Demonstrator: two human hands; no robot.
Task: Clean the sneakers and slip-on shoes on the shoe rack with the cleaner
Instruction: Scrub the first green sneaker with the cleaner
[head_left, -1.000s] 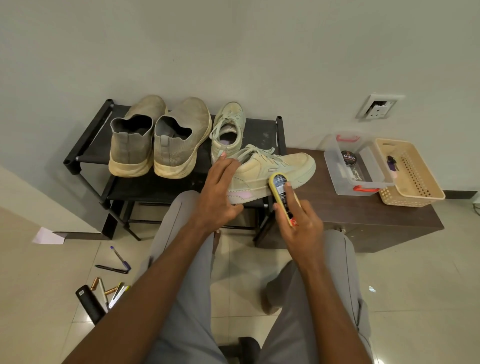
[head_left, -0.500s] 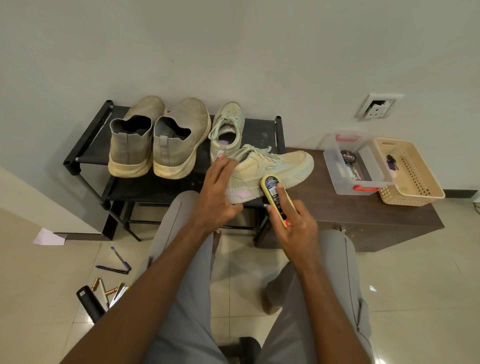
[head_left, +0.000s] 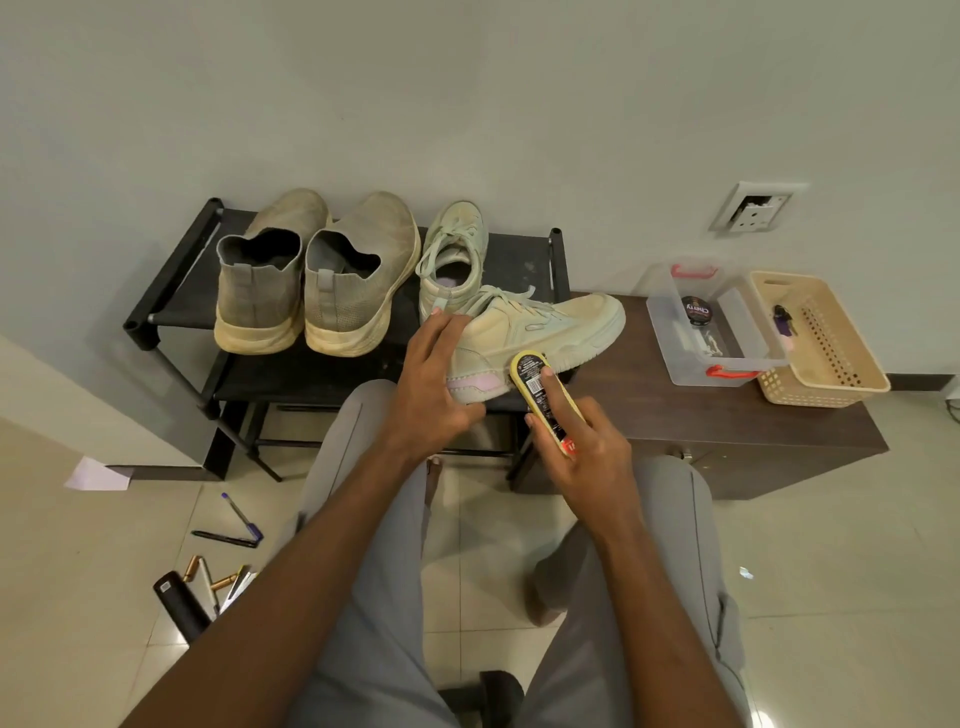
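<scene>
A pale green sneaker (head_left: 540, 327) lies sideways across the right end of the black shoe rack (head_left: 171, 270), toe pointing right over the wooden bench. My left hand (head_left: 434, 379) holds its heel, fingers spread over the collar. My right hand (head_left: 582, 441) grips a yellow shoe cleaner (head_left: 535, 384), index finger along its label, with its tip pressed to the sneaker's sole edge near the pink heel patch. The second sneaker (head_left: 452, 254) stands behind it. Two grey-beige slip-on shoes (head_left: 311, 275) stand side by side on the rack's left half, heels toward me.
A dark wooden bench (head_left: 727, 421) right of the rack carries a clear plastic box (head_left: 696, 322) with a polish tin and a beige basket (head_left: 826, 338). Pens, batteries and a black cylinder (head_left: 176, 603) lie on the tiled floor at left. My knees are below the rack.
My right hand has slid the cleaner leftward along the sneaker's sole, from the midfoot toward the heel. My left hand has stayed on the heel.
</scene>
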